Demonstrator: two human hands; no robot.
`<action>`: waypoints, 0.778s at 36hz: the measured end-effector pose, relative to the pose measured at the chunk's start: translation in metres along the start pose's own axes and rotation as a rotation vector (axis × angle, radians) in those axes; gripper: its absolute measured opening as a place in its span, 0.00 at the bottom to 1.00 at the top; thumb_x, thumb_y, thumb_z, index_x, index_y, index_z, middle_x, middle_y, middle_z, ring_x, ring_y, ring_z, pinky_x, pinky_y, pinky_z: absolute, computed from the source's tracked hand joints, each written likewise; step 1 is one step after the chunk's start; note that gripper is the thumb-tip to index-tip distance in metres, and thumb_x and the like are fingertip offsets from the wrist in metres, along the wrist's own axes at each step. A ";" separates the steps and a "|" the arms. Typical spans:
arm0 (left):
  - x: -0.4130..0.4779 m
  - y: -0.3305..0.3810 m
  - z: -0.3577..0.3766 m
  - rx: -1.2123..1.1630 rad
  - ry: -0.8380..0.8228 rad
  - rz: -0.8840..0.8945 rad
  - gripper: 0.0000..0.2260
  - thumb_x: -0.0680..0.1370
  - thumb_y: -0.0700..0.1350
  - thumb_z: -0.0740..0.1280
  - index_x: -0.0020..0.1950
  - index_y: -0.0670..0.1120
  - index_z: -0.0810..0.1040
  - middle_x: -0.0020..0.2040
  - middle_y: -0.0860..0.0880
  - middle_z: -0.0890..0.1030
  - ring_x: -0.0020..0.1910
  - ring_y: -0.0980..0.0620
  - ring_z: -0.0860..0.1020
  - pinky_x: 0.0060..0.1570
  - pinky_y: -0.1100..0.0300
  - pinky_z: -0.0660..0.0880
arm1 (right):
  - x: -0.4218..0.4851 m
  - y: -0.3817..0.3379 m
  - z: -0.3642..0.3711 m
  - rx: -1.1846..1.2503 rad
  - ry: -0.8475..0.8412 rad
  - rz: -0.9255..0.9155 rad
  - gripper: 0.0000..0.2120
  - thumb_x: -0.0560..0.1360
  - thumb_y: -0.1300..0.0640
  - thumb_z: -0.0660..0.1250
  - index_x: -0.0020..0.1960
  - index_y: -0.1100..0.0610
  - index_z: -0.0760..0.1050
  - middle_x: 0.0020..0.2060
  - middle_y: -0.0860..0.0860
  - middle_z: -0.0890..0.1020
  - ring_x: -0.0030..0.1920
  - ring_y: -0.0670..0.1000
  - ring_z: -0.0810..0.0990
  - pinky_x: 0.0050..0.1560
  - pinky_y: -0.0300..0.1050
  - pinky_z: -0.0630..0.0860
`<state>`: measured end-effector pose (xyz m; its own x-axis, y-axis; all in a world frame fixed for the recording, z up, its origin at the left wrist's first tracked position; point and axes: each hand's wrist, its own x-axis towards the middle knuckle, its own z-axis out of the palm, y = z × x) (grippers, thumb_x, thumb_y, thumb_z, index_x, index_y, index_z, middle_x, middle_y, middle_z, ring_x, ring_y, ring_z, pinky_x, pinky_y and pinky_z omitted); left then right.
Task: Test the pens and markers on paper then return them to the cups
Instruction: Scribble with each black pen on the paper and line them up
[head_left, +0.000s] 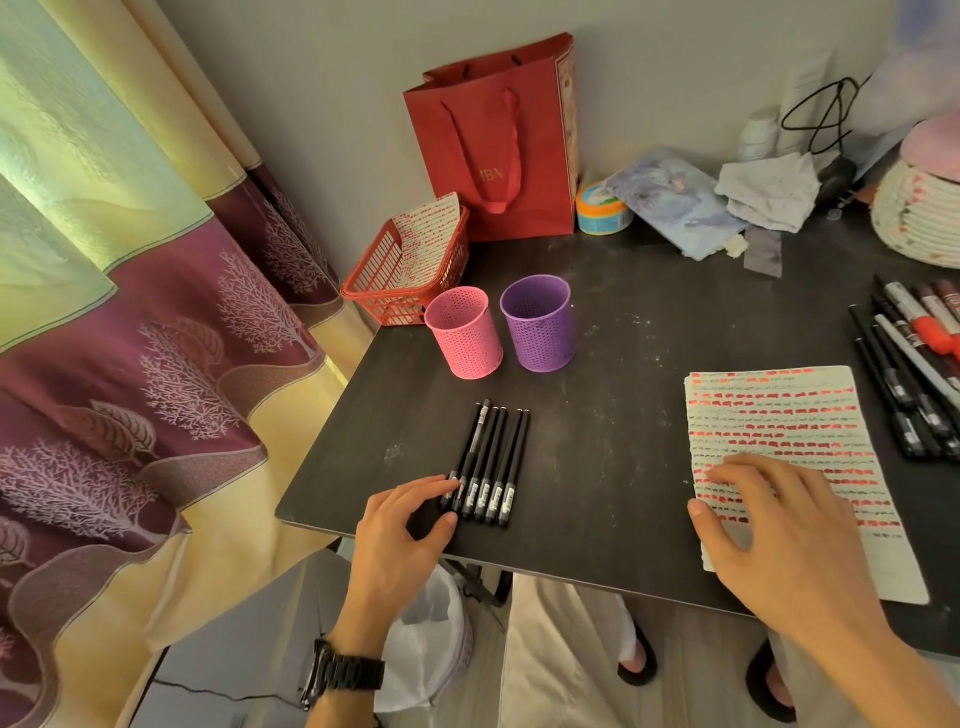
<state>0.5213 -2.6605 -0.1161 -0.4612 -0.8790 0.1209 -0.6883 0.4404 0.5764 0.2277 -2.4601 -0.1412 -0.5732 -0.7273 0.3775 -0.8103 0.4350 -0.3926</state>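
Several black pens (488, 462) lie side by side near the table's front left edge. My left hand (402, 525) touches the leftmost pen's lower end with its fingertips, thumb beside it; no pen is lifted. My right hand (774, 540) rests flat with spread fingers on a sheet of paper (810, 415) covered in rows of red and black test marks. A pink mesh cup (465, 332) and a purple mesh cup (539, 322) stand empty behind the pens. More pens and markers (914, 364) lie at the right edge.
A red plastic basket (400, 275) with a marked sheet sits at the back left, a red gift bag (498, 140) behind it. A small tub (602, 208), a notebook, tissue and a woven basket (919, 218) crowd the back right. A curtain hangs on the left.
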 end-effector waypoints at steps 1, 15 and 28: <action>0.000 0.000 0.000 -0.003 -0.002 -0.003 0.17 0.76 0.46 0.73 0.61 0.63 0.80 0.59 0.69 0.77 0.62 0.61 0.69 0.56 0.72 0.64 | 0.000 0.000 0.000 -0.002 0.000 -0.003 0.18 0.71 0.43 0.67 0.55 0.54 0.80 0.55 0.54 0.81 0.53 0.58 0.75 0.49 0.56 0.75; 0.015 0.055 0.006 -0.040 0.005 0.140 0.21 0.76 0.44 0.72 0.61 0.67 0.75 0.62 0.72 0.70 0.64 0.64 0.66 0.58 0.74 0.61 | -0.003 -0.007 -0.005 -0.044 -0.031 0.003 0.14 0.72 0.48 0.74 0.55 0.52 0.81 0.57 0.51 0.81 0.56 0.56 0.78 0.55 0.58 0.77; 0.054 0.178 0.138 0.079 -0.297 0.447 0.23 0.80 0.65 0.57 0.76 0.65 0.62 0.78 0.63 0.58 0.78 0.59 0.55 0.77 0.57 0.48 | 0.006 0.038 -0.061 0.154 0.276 0.122 0.08 0.76 0.48 0.67 0.54 0.45 0.77 0.58 0.39 0.74 0.60 0.41 0.69 0.60 0.32 0.67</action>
<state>0.2964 -2.6042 -0.1187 -0.8492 -0.5186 0.0995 -0.4239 0.7819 0.4571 0.1865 -2.4156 -0.1030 -0.6929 -0.4944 0.5249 -0.7182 0.4093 -0.5627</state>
